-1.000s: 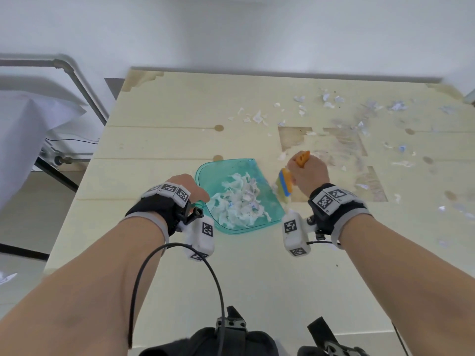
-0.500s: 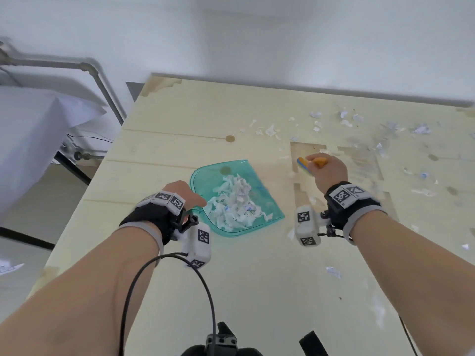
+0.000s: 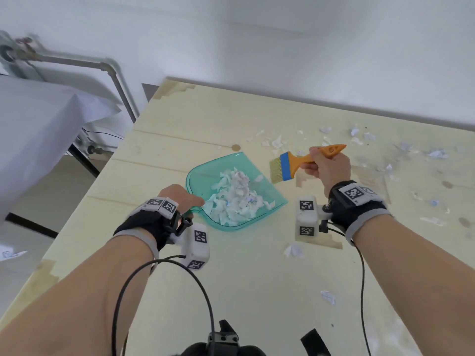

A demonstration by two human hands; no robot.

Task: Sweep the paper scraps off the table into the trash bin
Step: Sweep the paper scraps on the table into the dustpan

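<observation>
Right fingers gripping brush, left fingers holding scrap-filled dustpan

The left hand covers the handle of the teal dustpan, so the grip itself is hidden; only the thumb shows at the pan's rim. The fingers of the right hand wrap the middle of the orange handle of the brush, concealing that section. The table is cut off by the right and bottom picture edges. Paper scraps toward the far right are blurred, and their individual shapes cannot be told. The pipe fitting at upper left is motion-blurred. Dark gear at the bottom edge is cropped and cannot be identified. Both forearms run out of frame.
</observation>
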